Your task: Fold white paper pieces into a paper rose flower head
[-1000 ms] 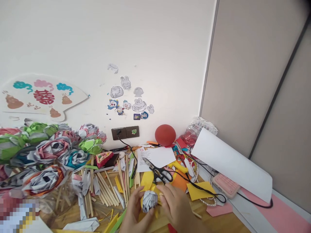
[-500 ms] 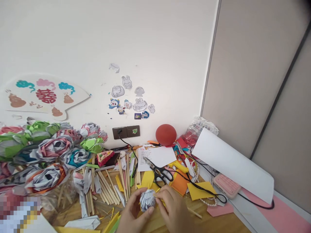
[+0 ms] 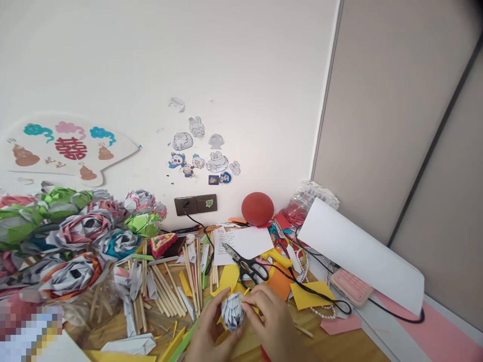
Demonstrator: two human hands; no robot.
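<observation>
Near the bottom middle of the head view, my left hand [image 3: 212, 327] curls around a folded paper flower [image 3: 233, 310], white-grey with overlapping petals and yellow tips at its rim. The thumb presses on the flower's near side. My right hand [image 3: 269, 322] pinches at the flower's right edge, thumb and forefinger together on a petal. Just beyond the hands lie black-handled scissors [image 3: 247, 264] and several yellow paper pieces [image 3: 229, 277]. A thin wooden stick [image 3: 303, 330] shows to the right of my right hand.
Finished paper flowers [image 3: 83, 229] crowd the left side. Loose wooden sticks [image 3: 168, 291] lie left of centre. A yellow glue gun [image 3: 278, 258] with a black cord, a red balloon [image 3: 257, 209], a pink keyboard-like object [image 3: 351, 287] and a white sheet [image 3: 362, 256] stand or lie towards the right.
The flower has turned slightly in my left hand and shifted a little to the right. Both hands have moved slightly with it; a bit of red now shows below my right hand.
</observation>
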